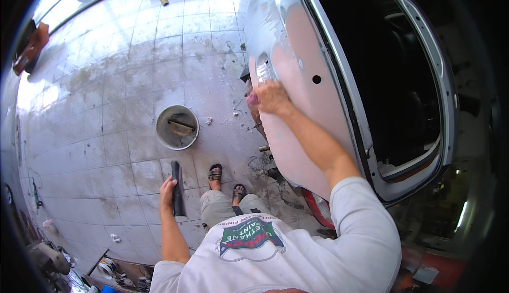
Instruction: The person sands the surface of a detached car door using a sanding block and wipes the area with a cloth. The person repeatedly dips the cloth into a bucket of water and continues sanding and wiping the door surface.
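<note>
- The left hand (167,192) has its fingers closed on the edge of a dark strip (178,195), held out to the person's left; it looks light and fairly stiff, best gripped near mid-length.
- The right hand (272,97) has its fingers bunched around a pink wad (252,99) at the car's rear panel (305,44); the wad seems soft, easily squeezed whole.
- On the floor (116,139), a round bucket (164,135) holds a bar-shaped thing (181,125); any liquid cannot be told.
</note>
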Motion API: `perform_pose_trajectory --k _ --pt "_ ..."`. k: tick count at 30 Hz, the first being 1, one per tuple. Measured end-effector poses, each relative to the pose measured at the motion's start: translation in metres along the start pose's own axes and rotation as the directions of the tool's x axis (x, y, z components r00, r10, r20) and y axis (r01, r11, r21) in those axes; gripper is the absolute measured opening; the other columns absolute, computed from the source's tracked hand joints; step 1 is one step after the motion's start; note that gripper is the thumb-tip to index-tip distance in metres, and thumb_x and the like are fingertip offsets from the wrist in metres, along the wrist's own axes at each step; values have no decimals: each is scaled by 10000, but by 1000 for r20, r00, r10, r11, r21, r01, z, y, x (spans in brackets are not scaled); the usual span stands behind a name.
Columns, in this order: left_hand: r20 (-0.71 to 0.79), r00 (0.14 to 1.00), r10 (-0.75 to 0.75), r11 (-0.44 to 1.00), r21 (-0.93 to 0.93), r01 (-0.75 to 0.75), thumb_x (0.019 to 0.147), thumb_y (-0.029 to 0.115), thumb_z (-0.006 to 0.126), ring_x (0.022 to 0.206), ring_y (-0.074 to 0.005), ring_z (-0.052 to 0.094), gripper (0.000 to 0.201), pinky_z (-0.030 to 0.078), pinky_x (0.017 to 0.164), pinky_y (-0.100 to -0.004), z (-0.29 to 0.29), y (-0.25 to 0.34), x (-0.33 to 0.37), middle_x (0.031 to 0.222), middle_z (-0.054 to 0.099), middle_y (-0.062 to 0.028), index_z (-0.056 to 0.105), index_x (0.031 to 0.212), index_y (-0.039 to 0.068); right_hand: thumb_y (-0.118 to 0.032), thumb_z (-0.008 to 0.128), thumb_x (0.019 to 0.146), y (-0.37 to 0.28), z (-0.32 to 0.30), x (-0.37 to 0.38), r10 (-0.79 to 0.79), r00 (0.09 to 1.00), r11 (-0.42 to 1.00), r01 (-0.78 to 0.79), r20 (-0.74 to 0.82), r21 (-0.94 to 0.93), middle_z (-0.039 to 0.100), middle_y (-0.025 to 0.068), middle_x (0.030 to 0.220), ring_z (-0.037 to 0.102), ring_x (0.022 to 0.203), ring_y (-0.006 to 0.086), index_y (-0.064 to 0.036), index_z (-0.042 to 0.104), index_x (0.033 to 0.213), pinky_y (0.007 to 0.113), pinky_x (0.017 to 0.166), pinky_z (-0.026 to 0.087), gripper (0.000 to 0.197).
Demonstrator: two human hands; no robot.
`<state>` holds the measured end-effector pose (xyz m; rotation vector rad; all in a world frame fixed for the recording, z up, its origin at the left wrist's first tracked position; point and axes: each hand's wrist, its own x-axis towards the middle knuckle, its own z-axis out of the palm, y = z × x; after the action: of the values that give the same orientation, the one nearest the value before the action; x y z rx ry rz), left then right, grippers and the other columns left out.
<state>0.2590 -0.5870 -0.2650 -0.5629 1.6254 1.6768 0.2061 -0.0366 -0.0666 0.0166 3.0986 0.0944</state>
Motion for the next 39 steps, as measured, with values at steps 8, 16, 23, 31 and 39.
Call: perform_pose_trajectory --k 8,16,23,31,39 --pt "418 905 86 978 -208 3 1049 313 549 857 -289 784 459 660 808 -419 187 89 -52 1071 781 -146 587 1420 46 -648 838 891 -99 25 -173 439 838 95 -402 324 911 786 189 1208 746 1136 329 -42 767 1206 417 992 574 686" --pt "594 780 194 803 360 -474 1095 219 543 1640 -221 281 741 291 1291 -332 252 54 -69 1811 251 -127 229 1751 78 -480 817 996 -124 86 -272 628 682 -222 -304 375 926 756 100 1139 697 1047 176 3 709 1267 341 945 564 564" --pt "720 692 49 791 395 -467 1187 399 494 1441 -149 512 496 355 1244 -328 252 33 -120 1553 609 -19 596 1581 115 -508 743 1041 -148 59 -278 552 727 -310 -276 409 910 740 123 1226 683 1109 220 10 675 1332 375 1007 541 597" --pt "712 686 150 891 203 -405 1053 565 702 1312 -158 611 689 459 1134 -345 239 16 -139 1414 695 -97 648 1492 37 -727 507 1068 -156 -11 -242 60 981 210 -190 182 959 452 318 1661 470 1528 418 61 403 1645 460 1268 345 982" --pt "319 914 252 948 111 -299 989 691 710 1308 -172 619 782 456 1141 -350 158 73 -100 1398 706 -74 689 1464 70 -332 851 965 -52 -97 -202 334 909 732 -84 -248 676 432 343 1664 432 1559 444 105 399 1624 469 1291 341 911"
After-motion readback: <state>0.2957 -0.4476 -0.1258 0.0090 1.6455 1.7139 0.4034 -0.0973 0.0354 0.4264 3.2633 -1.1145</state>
